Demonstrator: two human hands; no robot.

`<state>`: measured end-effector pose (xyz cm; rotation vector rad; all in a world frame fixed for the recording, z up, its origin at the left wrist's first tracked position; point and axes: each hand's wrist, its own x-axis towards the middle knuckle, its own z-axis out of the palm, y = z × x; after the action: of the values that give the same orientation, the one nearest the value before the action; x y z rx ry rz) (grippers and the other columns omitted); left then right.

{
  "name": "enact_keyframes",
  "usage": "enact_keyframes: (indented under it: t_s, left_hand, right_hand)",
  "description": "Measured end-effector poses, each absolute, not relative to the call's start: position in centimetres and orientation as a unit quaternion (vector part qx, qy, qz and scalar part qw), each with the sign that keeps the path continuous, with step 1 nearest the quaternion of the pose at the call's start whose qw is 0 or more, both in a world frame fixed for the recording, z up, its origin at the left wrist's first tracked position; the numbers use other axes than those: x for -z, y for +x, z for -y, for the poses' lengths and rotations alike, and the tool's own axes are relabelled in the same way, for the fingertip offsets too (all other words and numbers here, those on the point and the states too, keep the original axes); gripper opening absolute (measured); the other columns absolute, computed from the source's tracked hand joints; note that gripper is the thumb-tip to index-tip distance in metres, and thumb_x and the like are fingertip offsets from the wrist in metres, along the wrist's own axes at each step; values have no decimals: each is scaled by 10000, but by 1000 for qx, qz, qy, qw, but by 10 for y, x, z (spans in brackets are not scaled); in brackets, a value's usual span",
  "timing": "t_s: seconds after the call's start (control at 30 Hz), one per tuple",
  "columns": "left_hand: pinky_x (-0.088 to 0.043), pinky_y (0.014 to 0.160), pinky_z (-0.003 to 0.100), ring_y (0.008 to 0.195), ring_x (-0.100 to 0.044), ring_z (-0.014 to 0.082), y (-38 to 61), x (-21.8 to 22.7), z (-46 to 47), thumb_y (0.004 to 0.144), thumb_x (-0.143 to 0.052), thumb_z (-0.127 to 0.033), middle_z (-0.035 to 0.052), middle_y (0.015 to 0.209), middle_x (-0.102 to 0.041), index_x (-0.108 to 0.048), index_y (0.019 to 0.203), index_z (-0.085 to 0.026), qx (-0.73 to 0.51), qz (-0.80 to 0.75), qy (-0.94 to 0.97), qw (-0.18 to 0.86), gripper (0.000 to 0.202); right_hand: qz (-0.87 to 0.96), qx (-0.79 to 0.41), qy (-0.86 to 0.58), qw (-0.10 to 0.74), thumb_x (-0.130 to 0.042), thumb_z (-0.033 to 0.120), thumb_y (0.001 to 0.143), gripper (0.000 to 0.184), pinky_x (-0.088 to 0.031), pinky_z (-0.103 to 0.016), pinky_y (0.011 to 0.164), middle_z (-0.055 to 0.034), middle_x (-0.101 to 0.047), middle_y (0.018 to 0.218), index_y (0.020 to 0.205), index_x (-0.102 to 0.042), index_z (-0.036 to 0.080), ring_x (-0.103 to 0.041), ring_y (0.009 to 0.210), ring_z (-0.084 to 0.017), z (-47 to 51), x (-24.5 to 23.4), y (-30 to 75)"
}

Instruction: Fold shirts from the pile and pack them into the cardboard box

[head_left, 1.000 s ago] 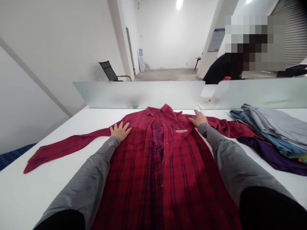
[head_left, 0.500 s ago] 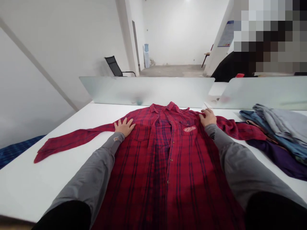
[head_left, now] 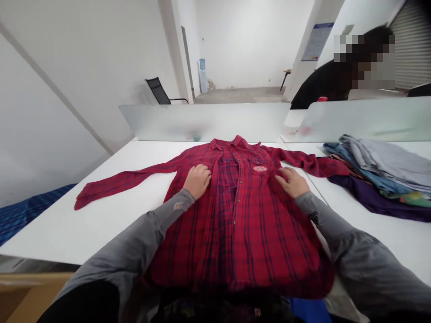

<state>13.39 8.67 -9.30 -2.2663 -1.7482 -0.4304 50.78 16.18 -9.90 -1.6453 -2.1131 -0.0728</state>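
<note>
Red plaid shirt [head_left: 259, 215]: lies front up on the white table [head_left: 111, 229], sleeves spread, front parted; an uneven pull could skew the loose halves.
Left hand [head_left: 197, 181]: fingers close together and bent over the chest cloth (whether they pinch it, I cannot tell); dragging could bunch the panel.
Right hand [head_left: 293, 181]: fingers bent, thumb apart, at the shirt's side; grip equally unclear.
Right-hand sleeve [head_left: 330, 167]: its end meets the clothes pile [head_left: 397, 163], so a sharp tug might disturb both.
Hem [head_left: 303, 285]: seems to overhang the near edge; its weight could cause slipping.
</note>
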Motion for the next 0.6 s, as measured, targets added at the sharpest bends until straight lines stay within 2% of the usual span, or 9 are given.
enact_keyframes:
  t_s: [0.1,0.2,0.3,0.37,0.43,0.5,0.6]
  left_hand:
    - [-288,1127,386,1282,-433,193,156,94,-62,993,-271,-292,68,1302,-562,-588,1171,-214,167,526,-829,93,371]
    - [-279,1138,384,1338,-376,206,166,99,-70,993,-268,-306,78,1353,-529,-546,1242,-183,178,531,-824,79,393]
    - [-279,1136,399,1373,-330,229,175,106,-103,992,-264,-324,91,1400,-493,-501,1303,-159,158,551,-818,57,425]
    - [-287,1131,396,1374,-331,231,184,109,-125,993,-260,-331,91,1409,-488,-483,1325,-156,137,558,-818,39,437]
    - [-323,1110,373,1338,-389,220,192,110,-143,994,-245,-318,103,1394,-504,-478,1333,-140,120,563,-817,24,447]
    - [-370,1073,345,1271,-471,209,197,111,-155,991,-243,-295,114,1356,-540,-492,1326,-133,107,569,-815,14,447]
    - [-412,1032,335,1206,-530,203,201,110,-164,976,-291,-272,80,1306,-590,-549,1284,-196,83,580,-810,6,409]
  right_hand:
    - [736,9,-634,238,-501,333,835,278,-505,-364,817,-95,-696,997,954,-696,174,-650,826,-220,-107,94,555]
    - [707,-61,-659,249,-539,354,807,249,-530,-340,714,-64,-712,853,920,-687,189,-658,739,-207,-28,96,600]
    - [733,-167,-613,243,-605,428,806,331,-557,-305,677,-71,-715,970,1040,-669,202,-673,856,-215,50,99,617]
    - [768,-174,-571,232,-640,415,808,429,-567,-320,777,-85,-665,1159,1189,-624,220,-636,1033,-229,87,102,613]
    - [792,-130,-547,237,-614,363,845,466,-537,-356,906,-95,-601,1271,1290,-570,235,-580,1148,-230,104,109,604]
    - [798,-70,-541,256,-543,322,895,397,-518,-378,945,-107,-599,1249,1278,-584,225,-581,1136,-224,105,117,594]
    - [797,5,-542,268,-488,310,929,314,-543,-387,871,-117,-634,1120,1184,-638,204,-609,1020,-226,91,129,584]
